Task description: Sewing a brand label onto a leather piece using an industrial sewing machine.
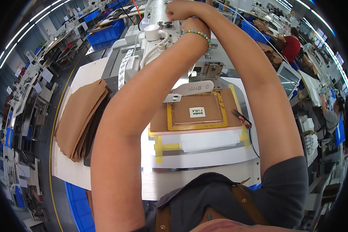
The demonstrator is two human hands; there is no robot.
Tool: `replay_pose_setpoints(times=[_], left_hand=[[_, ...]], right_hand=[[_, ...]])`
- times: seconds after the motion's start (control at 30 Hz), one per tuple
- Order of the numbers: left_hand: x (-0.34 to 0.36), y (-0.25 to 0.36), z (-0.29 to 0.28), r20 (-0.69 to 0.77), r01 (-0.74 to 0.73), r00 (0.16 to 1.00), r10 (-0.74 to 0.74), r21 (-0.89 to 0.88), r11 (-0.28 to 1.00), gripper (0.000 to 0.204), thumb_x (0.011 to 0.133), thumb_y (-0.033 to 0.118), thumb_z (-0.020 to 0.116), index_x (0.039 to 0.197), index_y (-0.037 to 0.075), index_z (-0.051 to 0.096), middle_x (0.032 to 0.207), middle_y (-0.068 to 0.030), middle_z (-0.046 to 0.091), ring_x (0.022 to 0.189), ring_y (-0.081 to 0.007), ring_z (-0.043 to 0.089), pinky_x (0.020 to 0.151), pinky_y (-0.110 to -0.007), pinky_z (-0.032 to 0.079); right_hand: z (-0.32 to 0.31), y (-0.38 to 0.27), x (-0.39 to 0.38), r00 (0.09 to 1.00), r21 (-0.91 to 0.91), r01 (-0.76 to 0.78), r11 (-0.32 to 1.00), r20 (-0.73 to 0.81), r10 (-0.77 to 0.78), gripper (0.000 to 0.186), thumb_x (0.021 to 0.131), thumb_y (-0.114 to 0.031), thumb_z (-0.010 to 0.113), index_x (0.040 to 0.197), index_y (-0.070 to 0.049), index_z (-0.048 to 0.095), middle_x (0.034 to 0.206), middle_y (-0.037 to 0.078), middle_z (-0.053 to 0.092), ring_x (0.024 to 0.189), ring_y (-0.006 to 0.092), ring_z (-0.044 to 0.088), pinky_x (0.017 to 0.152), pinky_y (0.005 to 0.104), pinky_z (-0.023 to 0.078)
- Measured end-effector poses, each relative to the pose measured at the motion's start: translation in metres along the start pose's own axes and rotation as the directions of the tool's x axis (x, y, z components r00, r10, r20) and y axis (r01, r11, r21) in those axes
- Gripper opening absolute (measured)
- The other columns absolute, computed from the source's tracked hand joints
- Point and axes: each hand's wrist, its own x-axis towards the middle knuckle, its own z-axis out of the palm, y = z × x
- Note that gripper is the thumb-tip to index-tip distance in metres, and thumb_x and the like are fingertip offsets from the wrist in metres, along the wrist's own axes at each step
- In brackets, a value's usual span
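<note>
Both my arms reach up over a white sewing machine [158, 15] at the top of the view. My right hand [177, 11] is closed above the machine head; whatever its curled fingers hold, if anything, is hidden. My left hand [190, 25], below a beaded bracelet [199, 34] on the wrist, is close beside the right wrist, its fingers mostly hidden. Under the machine, a yellow frame [197, 127] surrounds a brown panel [189, 102] with a small white printed label [197, 112]. Red-handled snips [243, 119] lie to its right.
A stack of brown pieces [79, 120] lies on the table's left. Yellow tape [168, 147] and a white strip [208, 141] are in front of the frame. A blue bin [79, 205] stands below the table edge. Other people work at the far right.
</note>
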Motion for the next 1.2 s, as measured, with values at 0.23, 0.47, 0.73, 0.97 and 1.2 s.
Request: replay_pose_setpoints(times=[0.23,0.47,0.73,0.97,1.2], left_hand=[[-0.011,-0.002,-0.013,0.118,0.103,0.990,-0.077,-0.236,0.966,0.027,0.095,0.021,0.065,0.118,0.012,0.076,0.123,-0.0101,0.074,0.112,-0.0237,0.072,0.089,-0.039,0.058],[0.002,-0.009,0.027,-0.030,0.124,0.991,-0.127,-0.087,0.988,0.029,0.090,0.035,0.071,0.112,0.017,0.076,0.106,0.0001,0.075,0.092,-0.0179,0.075,0.061,-0.037,0.057],[0.007,-0.028,0.047,-0.228,0.153,0.959,-0.167,-0.077,0.985,0.031,0.091,0.035,0.071,0.117,0.018,0.075,0.107,-0.0020,0.076,0.095,-0.0205,0.076,0.067,-0.037,0.059],[-0.023,-0.007,-0.024,0.080,0.023,0.997,-0.015,-0.090,0.996,0.022,0.091,0.022,0.069,0.109,0.013,0.079,0.113,-0.0089,0.076,0.103,-0.0233,0.075,0.076,-0.038,0.061],[-0.093,-0.011,-0.067,-0.110,-0.162,0.983,0.146,-0.153,0.975,0.023,0.081,0.002,0.068,0.104,0.000,0.073,0.108,-0.0224,0.070,0.092,-0.0322,0.075,0.074,-0.043,0.061]], right_hand=[[-0.018,-0.027,0.002,0.969,0.240,0.133,0.962,0.171,-0.176,0.023,0.080,-0.021,0.069,0.094,-0.007,0.081,0.090,0.021,0.076,0.081,0.0359,0.073,0.076,0.0466,0.057],[-0.024,-0.044,-0.002,0.976,-0.107,0.052,0.993,0.216,-0.028,0.023,0.077,-0.023,0.071,0.090,-0.006,0.081,0.086,0.021,0.075,0.077,0.0369,0.072,0.071,0.0480,0.056],[-0.032,-0.070,0.003,0.998,-0.074,0.063,0.995,0.014,-0.062,0.020,0.074,-0.016,0.068,0.082,-0.003,0.080,0.087,0.022,0.075,0.079,0.0385,0.072,0.073,0.0488,0.056],[-0.004,-0.005,0.004,0.998,0.365,0.029,0.931,0.041,-0.048,0.019,0.093,-0.023,0.071,0.101,-0.006,0.074,0.082,0.000,0.071,0.076,0.0117,0.061,0.071,0.0329,0.050],[0.024,-0.003,-0.005,1.000,0.673,-0.015,0.739,0.021,0.001,0.023,0.093,-0.026,0.070,0.105,-0.009,0.078,0.092,0.000,0.075,0.079,0.0126,0.064,0.072,0.0350,0.053]])
